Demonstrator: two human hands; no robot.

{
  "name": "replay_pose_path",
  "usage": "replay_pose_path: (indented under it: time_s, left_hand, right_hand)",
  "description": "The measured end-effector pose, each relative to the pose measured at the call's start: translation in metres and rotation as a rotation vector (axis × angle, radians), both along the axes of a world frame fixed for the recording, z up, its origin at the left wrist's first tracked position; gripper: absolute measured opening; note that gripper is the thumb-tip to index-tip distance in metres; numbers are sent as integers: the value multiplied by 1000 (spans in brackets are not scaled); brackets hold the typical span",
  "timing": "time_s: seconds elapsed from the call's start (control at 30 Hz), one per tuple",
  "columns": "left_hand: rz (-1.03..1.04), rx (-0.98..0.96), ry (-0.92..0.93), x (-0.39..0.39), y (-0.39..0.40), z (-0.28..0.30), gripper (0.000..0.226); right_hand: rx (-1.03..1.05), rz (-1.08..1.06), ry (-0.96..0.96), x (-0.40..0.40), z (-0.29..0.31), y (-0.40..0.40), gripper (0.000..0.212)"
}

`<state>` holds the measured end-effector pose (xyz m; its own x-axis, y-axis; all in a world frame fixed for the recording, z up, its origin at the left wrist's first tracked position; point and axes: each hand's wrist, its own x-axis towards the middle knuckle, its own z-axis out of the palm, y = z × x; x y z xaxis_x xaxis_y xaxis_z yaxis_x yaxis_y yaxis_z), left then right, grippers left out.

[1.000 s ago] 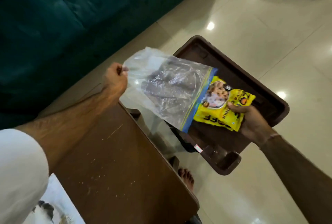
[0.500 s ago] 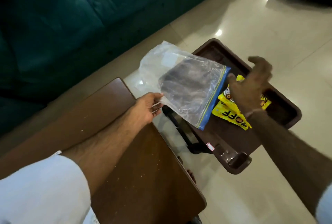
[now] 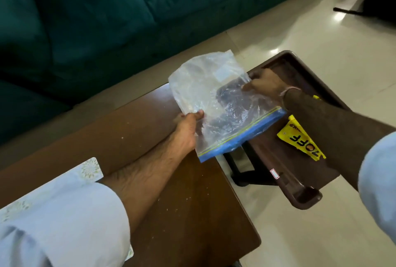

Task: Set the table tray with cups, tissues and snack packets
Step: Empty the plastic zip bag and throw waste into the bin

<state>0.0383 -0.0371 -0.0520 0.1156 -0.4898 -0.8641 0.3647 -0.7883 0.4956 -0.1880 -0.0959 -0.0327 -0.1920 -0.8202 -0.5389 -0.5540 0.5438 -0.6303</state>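
Packet [image 3: 301, 141]: yellow, upper part hidden under right forearm. Tray [image 3: 300, 196]: partly covered by bag [image 3: 222, 104] and forearm. Patterned sheet [image 3: 91, 169]: mostly hidden by left sleeve. Sofa [image 3: 96, 20]: cut off at top, left edges.

Sofa: dark teal upholstered sofa [image 3: 90, 20], beyond the grip.
Floor: glossy cream tiled floor [image 3: 321, 37], right of it.
Table: brown wooden table [image 3: 192, 202], beneath.

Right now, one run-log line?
left hand: holds zip bag | right hand: holds zip bag | snack packet: on tray
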Motion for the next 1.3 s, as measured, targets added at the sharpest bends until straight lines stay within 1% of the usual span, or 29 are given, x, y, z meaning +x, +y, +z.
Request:
replay_pose_path:
  time_s: [0.03, 0.07, 0.1, 0.17, 0.2, 0.27, 0.37, 0.43, 0.5, 0.57, 0.67, 0.7, 0.77, 0.83, 0.9, 0.93, 1.0, 1.07, 1.17, 1.2, 1.23, 1.3]
  left_hand:
    - [33, -61, -34, 7, -3, 5, 32]
    - [61, -129, -69, 15, -8, 12, 38]
    - [84, -196, -107, 24, -12, 19, 43]
    - [122, -299, -165, 44, -24, 41, 53]
    - [140, -331, -166, 57, -31, 54, 59]
    - [177, -399, -134, 81, -45, 83, 65]
    - [184, -527, -130, 127, -60, 139, 58]
    - [162, -590, -146, 155, -66, 179, 54]
    - [115, -669, -180, 187, -68, 222, 51]
    - [52, -736, -232, 220, -69, 267, 46]
    - [-45, -816, -359, 274, -68, 330, 36]
    - [-89, -840, -431, 293, -64, 351, 34]
    - [-180, -892, -584, 333, -54, 392, 36]
    - [-268, -939, -722, 359, -44, 422, 37]
    - [-293, -976, -853, 398, -26, 465, 32]
    - [-303, -990, -913, 412, -18, 482, 29]
    - [-334, -1013, -1049, 444, -1, 522, 23]
    - [-404, -1027, -1172, 472, 16, 559, 21]
    - [-590, -1054, -1332, 504, 41, 611, 36]
    - [-657, -1063, -1372, 513, 48, 629, 41]
    - [-727, -1053, -1370, 521, 55, 647, 48]
    - [-838, -994, -1245, 532, 67, 675, 57]
  right_hand:
    - [-18, -69, -131, 6, 3, 2, 30]
    - [-44, -123, -223, 12, 8, 3, 38]
    - [-76, -152, -273, 18, 15, 3, 48]
    - [-156, -133, -299, 34, 37, -2, 61]
    - [-198, -108, -290, 45, 50, -5, 61]
    - [-270, -64, -291, 64, 81, -14, 51]
    - [-390, -14, -301, 101, 135, -22, 35]
    - [-430, -3, -348, 124, 176, -27, 27]
    - [-439, 26, -396, 151, 222, -31, 25]
    - [-442, 100, -410, 178, 266, -33, 25]
    - [-495, 254, -343, 217, 332, -35, 26]
    - [-510, 307, -328, 231, 356, -34, 29]
    - [-544, 408, -251, 262, 399, -31, 38]
    - [-611, 488, -77, 286, 433, -29, 37]
    - [-727, 550, 131, 324, 477, -22, 27]
    - [-787, 565, 191, 340, 497, -17, 21]
    - [-881, 587, 214, 377, 539, -6, 15]
    - [-938, 610, 214, 413, 575, 8, 14]
    - [-1022, 658, 268, 460, 623, 30, 13]
    - [-1050, 692, 271, 476, 640, 38, 11]
    - [-1077, 738, 270, 493, 657, 46, 10]
    - [-1108, 834, 261, 524, 685, 62, 9]
